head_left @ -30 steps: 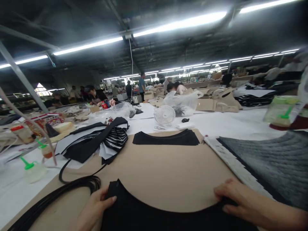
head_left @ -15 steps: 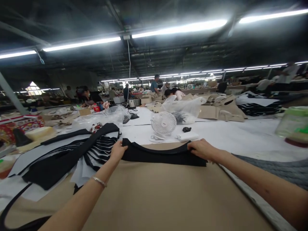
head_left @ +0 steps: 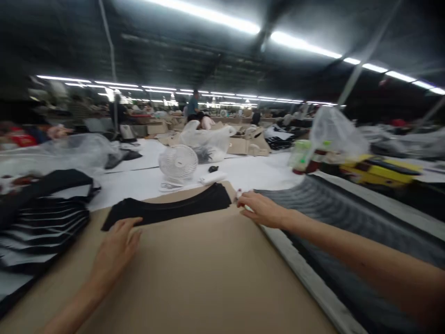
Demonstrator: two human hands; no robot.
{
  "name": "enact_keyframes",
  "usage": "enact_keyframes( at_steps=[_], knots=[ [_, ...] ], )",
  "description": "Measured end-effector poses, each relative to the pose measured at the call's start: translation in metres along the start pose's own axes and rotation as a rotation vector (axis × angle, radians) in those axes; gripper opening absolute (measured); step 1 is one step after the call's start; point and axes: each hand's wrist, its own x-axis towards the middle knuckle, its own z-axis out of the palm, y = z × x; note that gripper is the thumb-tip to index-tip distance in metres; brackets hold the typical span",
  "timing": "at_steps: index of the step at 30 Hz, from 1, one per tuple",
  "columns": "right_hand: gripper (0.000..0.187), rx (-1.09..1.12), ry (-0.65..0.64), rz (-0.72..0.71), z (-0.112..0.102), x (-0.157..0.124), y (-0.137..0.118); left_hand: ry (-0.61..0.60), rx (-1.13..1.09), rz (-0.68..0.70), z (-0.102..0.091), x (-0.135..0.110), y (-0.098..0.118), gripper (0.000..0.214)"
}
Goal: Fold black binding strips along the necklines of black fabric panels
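A curved black fabric piece (head_left: 167, 209) lies across the far end of a brown cardboard sheet (head_left: 194, 273). My left hand (head_left: 116, 248) rests flat on the cardboard, fingers stretched, its tips at the fabric's left end. My right hand (head_left: 259, 208) sits at the cardboard's right edge just past the fabric's right end, fingers loosely curled near a small white thing I cannot make out. Neither hand grips the fabric.
A stack of black striped pieces (head_left: 41, 218) lies to the left. A small white fan (head_left: 177, 164) stands behind the cardboard. Grey quilted material (head_left: 330, 218) runs along the right. Plastic bags, a green-lidded jar (head_left: 301, 155) and other people fill the background.
Both hands have let go of the black fabric piece, which now lies flat at the far end of the cardboard. The camera has swung to the right.
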Motion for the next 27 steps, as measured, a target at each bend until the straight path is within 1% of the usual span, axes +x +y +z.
enact_keyframes(
  at_steps=[2, 3, 5, 6, 8, 9, 11, 13, 15, 17, 18, 20, 23, 24, 27],
  knots=[
    [0.011, 0.029, -0.065, 0.072, -0.015, -0.065, 0.003, -0.105, -0.042, 0.14, 0.013, -0.023, 0.026, 0.04],
    [0.012, 0.041, -0.092, 0.119, -0.022, -0.099, 0.003, -0.156, -0.083, 0.208, 0.02, -0.035, 0.042, 0.039],
    [0.015, 0.06, -0.131, 0.218, -0.033, -0.167, 0.001, -0.251, -0.187, 0.35, 0.031, -0.06, 0.083, 0.034],
    [0.016, 0.066, -0.141, 0.268, -0.036, -0.2, -0.001, -0.324, -0.233, 0.424, 0.035, -0.073, 0.106, 0.032],
    [0.019, 0.076, -0.141, 0.356, -0.037, -0.257, -0.009, -0.421, -0.307, 0.553, 0.042, -0.1, 0.156, 0.03],
    [0.02, 0.081, -0.135, 0.396, -0.034, -0.28, -0.015, -0.467, -0.331, 0.615, 0.045, -0.112, 0.181, 0.03],
    [0.025, 0.092, -0.123, 0.471, -0.026, -0.316, -0.027, -0.545, -0.359, 0.728, 0.052, -0.134, 0.229, 0.037],
    [0.032, 0.093, -0.109, 0.536, -0.015, -0.338, -0.039, -0.628, -0.381, 0.817, 0.061, -0.151, 0.272, 0.05],
    [0.036, 0.086, -0.084, 0.578, -0.007, -0.349, -0.047, -0.719, -0.363, 0.846, 0.072, -0.162, 0.308, 0.057],
    [0.032, 0.089, -0.057, 0.575, -0.004, -0.355, -0.049, -0.783, -0.336, 0.863, 0.085, -0.167, 0.335, 0.059],
    [0.029, 0.097, -0.048, 0.56, -0.003, -0.356, -0.047, -0.802, -0.318, 0.872, 0.092, -0.169, 0.345, 0.059],
    [0.021, 0.117, -0.038, 0.517, -0.003, -0.358, -0.041, -0.822, -0.283, 0.867, 0.103, -0.17, 0.356, 0.057],
    [0.009, 0.142, -0.03, 0.454, -0.002, -0.361, -0.028, -0.821, -0.249, 0.83, 0.114, -0.173, 0.358, 0.056],
    [0.007, 0.149, -0.025, 0.436, 0.0, -0.361, -0.025, -0.811, -0.248, 0.821, 0.116, -0.174, 0.357, 0.055],
    [0.012, 0.185, -0.001, 0.404, 0.004, -0.361, -0.018, -0.786, -0.267, 0.794, 0.118, -0.178, 0.354, 0.054]
  ],
)
